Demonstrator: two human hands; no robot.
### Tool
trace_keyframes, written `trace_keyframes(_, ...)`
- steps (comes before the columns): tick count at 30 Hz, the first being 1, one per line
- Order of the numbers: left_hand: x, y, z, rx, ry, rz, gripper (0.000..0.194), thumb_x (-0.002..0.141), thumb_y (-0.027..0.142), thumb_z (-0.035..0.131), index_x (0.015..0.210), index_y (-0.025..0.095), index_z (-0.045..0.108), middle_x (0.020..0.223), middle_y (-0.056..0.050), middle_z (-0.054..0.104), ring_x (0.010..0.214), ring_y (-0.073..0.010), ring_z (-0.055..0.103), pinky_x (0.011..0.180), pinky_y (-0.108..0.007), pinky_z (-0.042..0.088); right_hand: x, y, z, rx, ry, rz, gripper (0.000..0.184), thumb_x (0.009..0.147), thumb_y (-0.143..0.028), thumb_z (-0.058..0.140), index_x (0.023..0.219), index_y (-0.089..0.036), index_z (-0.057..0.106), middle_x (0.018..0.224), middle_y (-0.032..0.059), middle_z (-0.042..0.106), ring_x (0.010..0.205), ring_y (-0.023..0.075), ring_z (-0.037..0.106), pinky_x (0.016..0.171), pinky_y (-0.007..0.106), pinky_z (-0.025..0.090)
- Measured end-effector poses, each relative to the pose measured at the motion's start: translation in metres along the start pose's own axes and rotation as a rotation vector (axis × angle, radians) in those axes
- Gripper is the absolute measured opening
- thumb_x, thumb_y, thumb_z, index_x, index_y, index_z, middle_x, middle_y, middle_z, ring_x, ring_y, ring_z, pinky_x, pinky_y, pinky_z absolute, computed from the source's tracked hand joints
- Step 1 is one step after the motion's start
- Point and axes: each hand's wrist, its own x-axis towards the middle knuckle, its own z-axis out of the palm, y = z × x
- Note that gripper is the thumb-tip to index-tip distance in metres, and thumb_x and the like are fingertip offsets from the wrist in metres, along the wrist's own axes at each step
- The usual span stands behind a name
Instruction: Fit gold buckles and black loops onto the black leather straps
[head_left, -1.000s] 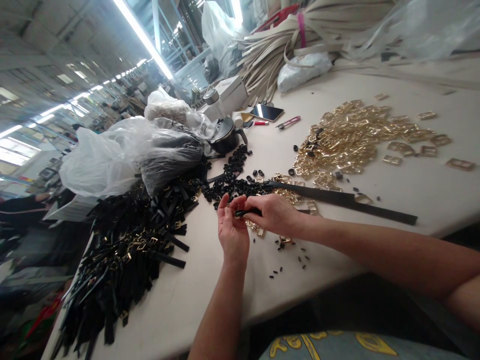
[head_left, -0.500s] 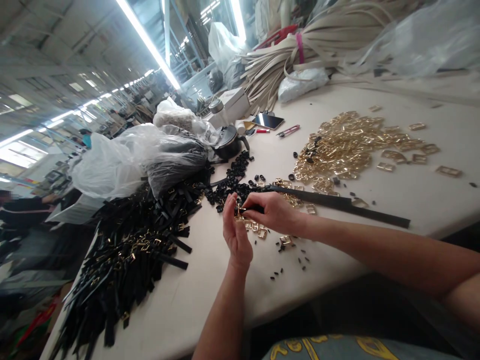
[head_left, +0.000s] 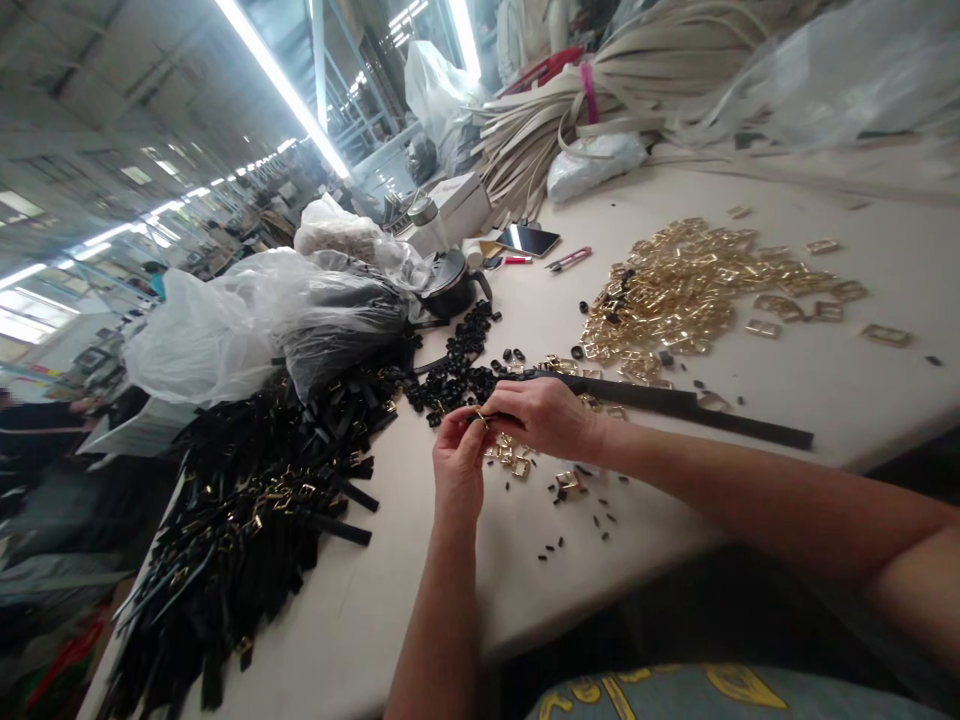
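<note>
My left hand (head_left: 459, 462) is closed in a pinch on a small gold buckle (head_left: 481, 419), which is partly hidden by the fingertips. Beside it, my right hand (head_left: 546, 414) is closed on a short black strap (head_left: 507, 421) that meets the buckle; most of the strap is covered by the fingers. Just beyond both hands lies a pile of small black loops (head_left: 466, 352). Loose gold buckles (head_left: 514, 459) lie on the table below my right hand. A long black strip (head_left: 735, 423) stretches out to the right behind my right wrist.
A heap of black straps with gold buckles (head_left: 255, 530) covers the table's left side. Clear plastic bags (head_left: 217, 320) stand behind it, near a dark lidded pot (head_left: 450, 285). A large gold buckle pile (head_left: 667, 290) lies right, with thread snips (head_left: 570, 259) and a phone (head_left: 529, 240) further back.
The fingers of my left hand have gone from upright and extended to curled in a pinch on the buckle. My right hand stays on the strap. The view has shifted slightly.
</note>
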Motion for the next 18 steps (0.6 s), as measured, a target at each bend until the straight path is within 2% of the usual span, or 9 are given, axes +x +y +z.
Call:
trace_keyframes(4,0.002,-0.001,-0.001,0.024,-0.009,-0.029,0.028,0.066,0.028,0.084,0.088,0.018,0.070,0.082,0.000,0.069,0.066,-0.0063,0.062,0.065,-0.017,0.050,-0.004,0.006,0.001,0.120,-0.029,0.013,0.009,0.089,-0.021,0.057,0.092,-0.017,0.064,0.085,0.0028,0.066,0.073,0.0133,0.059,0.067,0.023,0.041)
trace_keyframes(9,0.004,0.003,-0.003,-0.061,0.008,-0.108,0.029,0.061,0.026,0.087,0.084,0.018,0.070,0.078,-0.001,0.071,0.063,-0.0058,0.062,0.063,-0.016,0.050,-0.003,0.004,-0.011,0.178,-0.166,0.127,0.016,0.086,-0.020,0.058,0.100,-0.018,0.064,0.093,0.0036,0.069,0.078,0.0147,0.060,0.069,0.024,0.041)
trace_keyframes(15,0.004,0.004,-0.003,-0.150,0.022,-0.185,0.031,0.057,0.023,0.088,0.084,0.018,0.072,0.076,0.000,0.071,0.063,-0.0048,0.062,0.064,-0.014,0.050,0.005,-0.001,-0.029,0.256,-0.401,0.257,0.018,0.082,-0.017,0.054,0.096,-0.016,0.065,0.078,0.0016,0.065,0.066,0.0123,0.053,0.062,0.023,0.035)
trace_keyframes(18,0.003,0.004,-0.003,-0.156,-0.008,-0.208,0.031,0.057,0.023,0.087,0.085,0.019,0.073,0.076,0.000,0.072,0.065,-0.0060,0.063,0.065,-0.015,0.051,0.007,-0.001,-0.032,0.293,-0.467,0.274,0.016,0.079,-0.015,0.052,0.090,-0.015,0.063,0.072,0.0002,0.061,0.062,0.0116,0.049,0.061,0.023,0.033)
